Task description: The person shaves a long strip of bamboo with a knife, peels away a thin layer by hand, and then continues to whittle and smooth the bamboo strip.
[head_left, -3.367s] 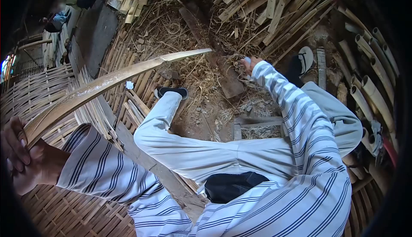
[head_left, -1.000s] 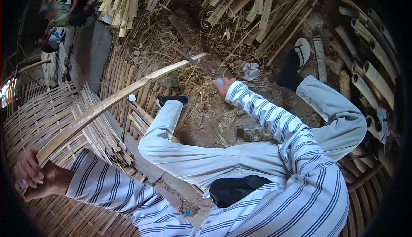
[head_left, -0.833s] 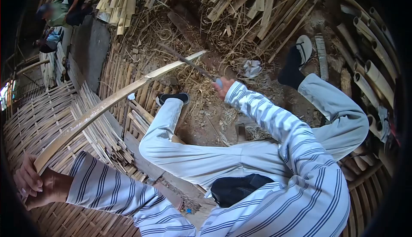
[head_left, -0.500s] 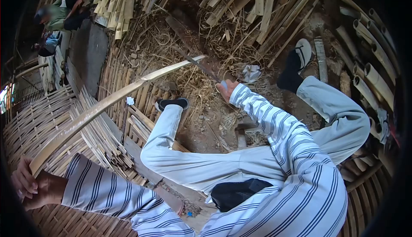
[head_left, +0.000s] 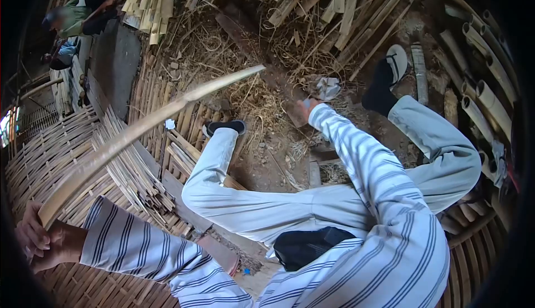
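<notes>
at its near end, the left hand [head_left: 42, 241] is clenching a long, stiff yet springy bamboo slat [head_left: 139, 129], probably light, while the right hand [head_left: 307, 107] is gripping a knife handle [head_left: 305, 103].

Left arm is stretched way out to the side, striped sleeve pulled up at the wrist, and the left hand [head_left: 42, 241] is curled into a tight fist, fingers [head_left: 30, 231] wrapped over, knuckles facing up. Right arm reaches forward and down past the knees, elbow almost straight. The right hand [head_left: 308, 107] is mostly hidden behind its own cuff, so can't really tell how its grip sits.
</notes>
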{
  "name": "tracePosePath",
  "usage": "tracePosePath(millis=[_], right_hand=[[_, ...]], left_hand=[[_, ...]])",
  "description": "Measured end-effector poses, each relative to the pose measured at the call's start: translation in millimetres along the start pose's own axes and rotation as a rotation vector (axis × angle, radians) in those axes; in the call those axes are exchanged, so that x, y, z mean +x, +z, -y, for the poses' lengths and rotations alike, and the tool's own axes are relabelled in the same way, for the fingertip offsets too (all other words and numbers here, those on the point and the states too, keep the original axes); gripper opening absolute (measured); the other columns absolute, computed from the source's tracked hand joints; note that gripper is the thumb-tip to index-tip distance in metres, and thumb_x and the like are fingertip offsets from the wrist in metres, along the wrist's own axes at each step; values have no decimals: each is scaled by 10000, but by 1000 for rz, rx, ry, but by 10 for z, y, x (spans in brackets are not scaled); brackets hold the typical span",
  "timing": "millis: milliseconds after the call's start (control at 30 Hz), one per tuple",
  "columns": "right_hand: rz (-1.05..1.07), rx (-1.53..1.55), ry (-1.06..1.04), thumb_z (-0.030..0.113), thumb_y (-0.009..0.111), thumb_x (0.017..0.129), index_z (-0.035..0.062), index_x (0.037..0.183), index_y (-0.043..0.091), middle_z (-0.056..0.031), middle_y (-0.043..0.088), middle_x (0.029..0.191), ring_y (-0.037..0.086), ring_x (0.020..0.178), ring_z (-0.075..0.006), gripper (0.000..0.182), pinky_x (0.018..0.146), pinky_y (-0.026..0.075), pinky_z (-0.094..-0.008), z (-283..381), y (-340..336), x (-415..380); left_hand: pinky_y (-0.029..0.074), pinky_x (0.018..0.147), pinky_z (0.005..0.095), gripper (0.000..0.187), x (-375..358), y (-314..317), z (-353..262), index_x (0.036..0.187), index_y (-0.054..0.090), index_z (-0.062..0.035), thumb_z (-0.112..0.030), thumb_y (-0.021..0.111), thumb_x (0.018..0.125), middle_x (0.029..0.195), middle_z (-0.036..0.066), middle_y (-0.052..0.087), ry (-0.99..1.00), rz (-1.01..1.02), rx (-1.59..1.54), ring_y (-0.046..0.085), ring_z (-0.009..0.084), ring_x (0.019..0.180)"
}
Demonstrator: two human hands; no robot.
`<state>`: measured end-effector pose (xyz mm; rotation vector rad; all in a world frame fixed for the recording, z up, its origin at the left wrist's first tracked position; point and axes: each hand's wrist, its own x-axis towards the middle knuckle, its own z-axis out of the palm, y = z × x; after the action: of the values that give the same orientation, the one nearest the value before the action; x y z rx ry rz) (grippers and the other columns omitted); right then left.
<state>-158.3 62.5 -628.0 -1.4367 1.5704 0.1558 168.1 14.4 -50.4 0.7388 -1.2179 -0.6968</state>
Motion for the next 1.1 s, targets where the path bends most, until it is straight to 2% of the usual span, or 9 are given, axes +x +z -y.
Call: tracePosePath(millis=[133, 267, 300, 633, 667, 700, 833, 967, 1100], right_hand=[[-12, 11, 97, 591, 383, 855, 13, 1209, 509, -275, 563, 1096, 558, 1001, -414, 690, 865, 442, -455, 26, -147, 163], [51, -137, -130, 583, 365, 859, 2, 1199, 513, -264, 549, 1128, 542, 1029, -416, 689, 874, 433, -454, 69, -392, -147], [6, 28, 183, 585, 353, 862, -6, 1198, 506, -254, 537, 1153, 525, 1055, -416, 697, 899, 421, -452, -239, 69, 304], [67, 9, 38, 616, 322, 855, 13, 1173, 500, -255, 544, 1141, 520, 1076, -387, 705, 933, 402, -446, 159, -270, -176], [106, 57, -141, 643, 356, 832, 26, 1191, 524, -322, 550, 1075, 534, 1040, -421, 733, 911, 418, -443, 73, -293, -68], [-127, -103, 195, 636, 337, 844, 18, 1216, 506, -290, 532, 1147, 535, 1052, -401, 741, 929, 403, -440, -356, 354, 474], [-26, -19, 80, 647, 309, 847, 6, 1220, 493, -273, 533, 1155, 531, 1041, -418, 764, 938, 390, -463, -151, -45, 242], [65, 104, -14, 650, 305, 847, 7, 1226, 486, -280, 522, 1163, 506, 1076, -417, 768, 964, 372, -455, 64, -368, -184], [-97, -98, 163, 653, 345, 832, 15, 1240, 479, -273, 562, 1094, 526, 1029, -444, 769, 902, 426, -449, -452, 272, 334]], left_hand=[[322, 466, 127, 270, 18, 24, -15, 484, 359, -160, -240, 531, 676, 373, -59, 349, 11, 125, -49, 330, 55, 286], [321, 433, 138, 302, -12, 46, 32, 492, 361, -154, -289, 525, 706, 375, -57, 349, 35, 52, -48, 323, 56, 280], [322, 429, 140, 316, 1, 66, -12, 493, 360, -154, -307, 529, 711, 377, -57, 351, 18, 23, -9, 322, 56, 280], [299, 391, 158, 354, -3, 21, 1, 511, 375, -149, -381, 547, 716, 408, -53, 384, 29, 129, -64, 357, 51, 312], [297, 392, 159, 366, -21, 20, -31, 516, 379, -146, -401, 547, 717, 406, -51, 382, 6, 121, -54, 352, 54, 309], [295, 392, 161, 378, -39, 19, -66, 520, 383, -143, -420, 547, 718, 404, -49, 380, -17, 112, -45, 348, 57, 306], [303, 393, 168, 478, -39, -98, -122, 556, 390, -137, -558, 495, 756, 394, -52, 370, 33, 132, -28, 339, 61, 296], [328, 436, 167, 467, -19, -96, -26, 563, 411, -126, -541, 518, 748, 400, -54, 370, 38, 102, -60, 323, 60, 306], [327, 423, 166, 417, 12, -168, -98, 573, 428, -111, -465, 574, 736, 425, -50, 381, 14, 71, -41, 333, 56, 324]])
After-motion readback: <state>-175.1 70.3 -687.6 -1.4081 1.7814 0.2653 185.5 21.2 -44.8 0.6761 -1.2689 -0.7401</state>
